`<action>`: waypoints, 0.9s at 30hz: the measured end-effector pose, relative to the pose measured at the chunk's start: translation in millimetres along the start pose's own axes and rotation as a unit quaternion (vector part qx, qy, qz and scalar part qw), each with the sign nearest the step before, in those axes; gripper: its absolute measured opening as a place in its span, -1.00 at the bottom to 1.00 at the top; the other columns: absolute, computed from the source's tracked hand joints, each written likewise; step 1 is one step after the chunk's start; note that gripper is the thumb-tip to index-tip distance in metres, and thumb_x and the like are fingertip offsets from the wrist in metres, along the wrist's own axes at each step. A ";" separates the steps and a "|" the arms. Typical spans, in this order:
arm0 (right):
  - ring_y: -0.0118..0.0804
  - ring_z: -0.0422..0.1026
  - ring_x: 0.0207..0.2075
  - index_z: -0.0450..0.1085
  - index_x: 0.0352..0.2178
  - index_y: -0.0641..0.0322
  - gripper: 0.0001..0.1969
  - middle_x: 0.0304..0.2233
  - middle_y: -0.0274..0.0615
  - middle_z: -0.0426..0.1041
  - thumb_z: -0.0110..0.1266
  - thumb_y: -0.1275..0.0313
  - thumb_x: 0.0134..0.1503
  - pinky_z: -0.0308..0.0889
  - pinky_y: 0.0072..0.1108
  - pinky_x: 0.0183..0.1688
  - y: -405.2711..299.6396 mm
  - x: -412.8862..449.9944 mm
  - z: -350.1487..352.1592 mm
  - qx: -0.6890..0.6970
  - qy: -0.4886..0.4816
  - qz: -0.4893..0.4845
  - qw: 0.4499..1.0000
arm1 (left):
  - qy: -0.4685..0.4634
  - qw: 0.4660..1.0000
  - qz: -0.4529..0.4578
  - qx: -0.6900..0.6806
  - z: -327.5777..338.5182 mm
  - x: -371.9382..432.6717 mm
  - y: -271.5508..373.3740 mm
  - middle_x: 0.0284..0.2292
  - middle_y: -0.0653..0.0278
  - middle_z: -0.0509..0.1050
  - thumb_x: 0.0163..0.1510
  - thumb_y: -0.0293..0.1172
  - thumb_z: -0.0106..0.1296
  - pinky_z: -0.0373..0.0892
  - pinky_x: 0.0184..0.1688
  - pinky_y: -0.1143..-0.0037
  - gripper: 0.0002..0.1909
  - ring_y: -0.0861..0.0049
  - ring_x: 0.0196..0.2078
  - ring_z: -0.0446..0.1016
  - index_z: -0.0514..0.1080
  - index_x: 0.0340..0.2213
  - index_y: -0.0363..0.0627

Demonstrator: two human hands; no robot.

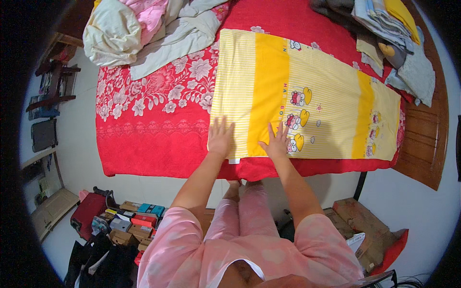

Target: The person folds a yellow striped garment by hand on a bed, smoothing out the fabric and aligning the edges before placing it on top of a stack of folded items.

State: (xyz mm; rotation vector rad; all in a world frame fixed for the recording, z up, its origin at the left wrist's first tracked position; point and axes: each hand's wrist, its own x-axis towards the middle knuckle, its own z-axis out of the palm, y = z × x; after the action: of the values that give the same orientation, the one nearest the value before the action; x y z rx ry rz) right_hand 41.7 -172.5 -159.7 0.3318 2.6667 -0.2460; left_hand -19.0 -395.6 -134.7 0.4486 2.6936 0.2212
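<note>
A yellow striped cloth [324, 79], printed with cartoon figures and lettering, lies spread flat on a bed with a red floral bedspread [158, 144]. My left hand [220, 137] rests palm down on its pale striped left end, fingers spread. On the broad solid-yellow band near the cartoon figures lies my right hand [276, 142], also palm down with fingers apart. Neither hand grips anything. A small white tab [234, 161] shows at the cloth's near edge, between my forearms.
Rumpled cream and pink fabric [173, 36] is heaped at the bed's far left. Folded cloths [381, 21] are stacked at the far right beside a wooden headboard [421, 144]. Behind me on the floor are a red suitcase [90, 216], several boxes [140, 232] and a large carton [363, 219].
</note>
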 end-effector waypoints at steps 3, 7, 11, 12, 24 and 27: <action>0.38 -0.36 0.22 -0.19 0.22 -0.21 -0.09 0.24 0.16 -0.41 0.08 -0.08 -0.09 -0.13 0.14 0.09 -6.3 0.5 -5.7 -0.003 -0.035 0.004 0.999 | -0.163 0.984 -0.073 0.014 -11.1 -3.0 -10.7 0.26 0.32 -0.33 -0.18 -0.24 0.17 -0.17 0.25 0.22 0.01 0.23 0.30 -0.35 -0.21 0.21 0.28; 0.35 -0.32 0.21 -0.13 0.20 -0.16 -0.14 0.23 0.16 -0.36 0.09 -0.03 -0.08 -0.15 0.11 0.11 -11.0 8.7 -14.3 0.007 -0.068 0.016 0.998 | -0.160 0.978 -0.131 0.025 9.0 -1.9 -14.8 0.25 0.20 -0.40 -0.24 -0.16 0.25 -0.12 0.24 0.26 0.13 0.23 0.29 -0.32 -0.29 0.21 0.27; 0.18 -0.05 0.15 0.14 0.06 0.06 -0.37 0.12 0.10 -0.02 0.11 0.18 -0.05 -0.13 -0.01 0.13 -14.8 47.6 -14.1 0.078 0.062 -0.029 0.995 | -0.183 0.969 -0.165 0.020 -4.1 3.7 -8.1 0.25 0.12 -0.40 -0.26 -0.16 0.27 -0.10 0.23 0.27 0.15 0.29 0.30 -0.31 -0.29 0.21 0.26; 0.17 -0.02 0.13 0.14 0.05 0.07 -0.39 0.10 0.09 0.02 0.10 0.20 -0.05 -0.10 -0.05 0.13 -23.8 64.5 -15.9 0.096 0.086 -0.038 0.991 | -0.183 0.967 -0.176 0.022 -7.5 3.1 -8.5 0.25 0.12 -0.40 -0.26 -0.16 0.27 -0.10 0.23 0.27 0.15 0.29 0.30 -0.31 -0.29 0.21 0.26; 0.40 -0.22 0.20 -0.17 0.21 -0.25 -0.06 0.21 0.31 -0.28 0.07 -0.18 -0.15 -0.17 -0.06 0.19 -141.1 298.7 -105.8 0.134 0.005 -0.054 0.989 | -0.097 0.977 -0.190 0.007 39.6 18.0 -1.6 0.23 0.03 -0.23 0.07 -0.32 -0.19 -0.09 0.21 0.21 -0.34 0.13 0.27 -0.19 -0.10 0.19 0.18; 0.45 -0.27 0.20 -0.24 0.22 -0.26 0.00 0.20 0.36 -0.38 0.09 -0.20 -0.18 -0.11 -0.01 0.16 -203.7 310.5 -126.7 0.096 -0.102 0.031 0.990 | -0.097 0.972 -0.214 0.020 47.8 4.7 -11.3 0.23 0.06 -0.23 0.07 -0.34 -0.20 -0.10 0.21 0.22 -0.35 0.13 0.26 -0.17 -0.09 0.19 0.21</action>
State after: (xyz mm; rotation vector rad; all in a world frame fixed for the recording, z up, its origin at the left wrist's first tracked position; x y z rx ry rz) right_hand -335.9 -279.1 -161.2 0.4256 2.4322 -0.4915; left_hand -6.7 -400.3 -182.3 -0.1009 2.5270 -0.0018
